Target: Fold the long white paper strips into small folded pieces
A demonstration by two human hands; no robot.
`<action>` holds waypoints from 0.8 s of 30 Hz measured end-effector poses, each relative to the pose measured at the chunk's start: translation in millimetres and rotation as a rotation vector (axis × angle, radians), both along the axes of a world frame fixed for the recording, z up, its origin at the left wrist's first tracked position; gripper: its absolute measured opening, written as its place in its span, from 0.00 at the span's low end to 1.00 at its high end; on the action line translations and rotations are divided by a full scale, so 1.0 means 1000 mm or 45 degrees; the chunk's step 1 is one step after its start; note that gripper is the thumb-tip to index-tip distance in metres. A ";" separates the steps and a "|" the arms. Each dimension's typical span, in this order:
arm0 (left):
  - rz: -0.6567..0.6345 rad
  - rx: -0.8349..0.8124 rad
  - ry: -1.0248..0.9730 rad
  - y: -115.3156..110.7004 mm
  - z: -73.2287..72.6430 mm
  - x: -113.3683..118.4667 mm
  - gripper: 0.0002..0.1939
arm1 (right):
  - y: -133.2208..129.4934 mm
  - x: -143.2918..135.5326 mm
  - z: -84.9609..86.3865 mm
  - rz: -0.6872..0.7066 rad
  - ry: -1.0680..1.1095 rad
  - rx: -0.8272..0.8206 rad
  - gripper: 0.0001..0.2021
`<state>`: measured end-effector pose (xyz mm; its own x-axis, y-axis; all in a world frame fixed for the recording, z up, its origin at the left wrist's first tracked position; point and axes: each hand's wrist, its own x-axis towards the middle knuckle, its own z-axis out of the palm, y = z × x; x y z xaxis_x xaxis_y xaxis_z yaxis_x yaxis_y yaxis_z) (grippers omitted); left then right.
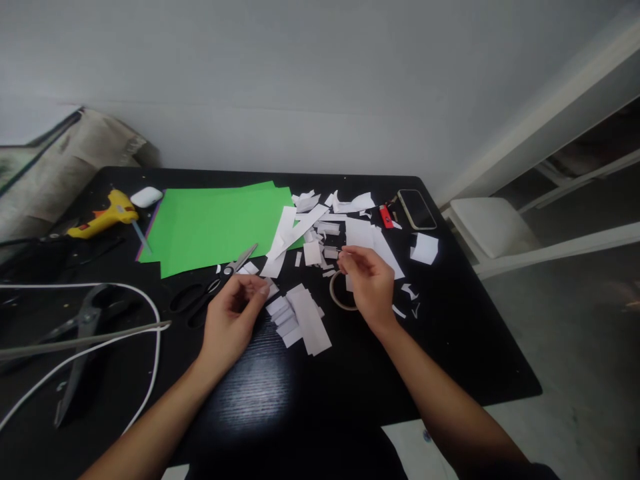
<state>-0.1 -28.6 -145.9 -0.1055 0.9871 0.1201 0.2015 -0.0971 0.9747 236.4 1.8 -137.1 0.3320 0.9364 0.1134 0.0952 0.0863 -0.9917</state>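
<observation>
My left hand [234, 310] is closed in a pinch beside the scissors, with a small piece of white paper [271, 287] at its fingertips. My right hand [369, 281] hovers over the paper scraps, thumb and forefinger pressed together; whatever lies in that pinch is too small to make out. Under its fingers, a roll of tape [336, 299] lies partly hidden. Between both hands rests a loose pile of folded white paper strips [309, 320]. Black-handled scissors [200, 297] lie partly open left of my left hand.
Green paper sheets [220, 227] cover the back of the black table. To the left are a yellow glue gun [107, 215], a white case [147, 197], metal shears [83, 340] and a white cable [158, 347]. A red lighter [385, 217] and phone [417, 209] lie at right.
</observation>
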 end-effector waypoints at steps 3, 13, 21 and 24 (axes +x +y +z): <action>-0.003 0.001 0.008 0.000 0.000 0.000 0.05 | 0.000 0.000 0.000 -0.017 -0.025 0.009 0.10; -0.007 -0.006 0.048 -0.001 0.001 0.001 0.07 | 0.004 0.002 -0.003 -0.070 0.011 0.018 0.11; -0.016 0.005 0.031 -0.001 0.001 0.002 0.06 | -0.011 -0.008 0.003 0.396 -0.308 -0.003 0.09; -0.010 -0.001 0.034 0.000 0.000 0.001 0.06 | -0.019 -0.015 0.001 0.634 -0.603 0.004 0.15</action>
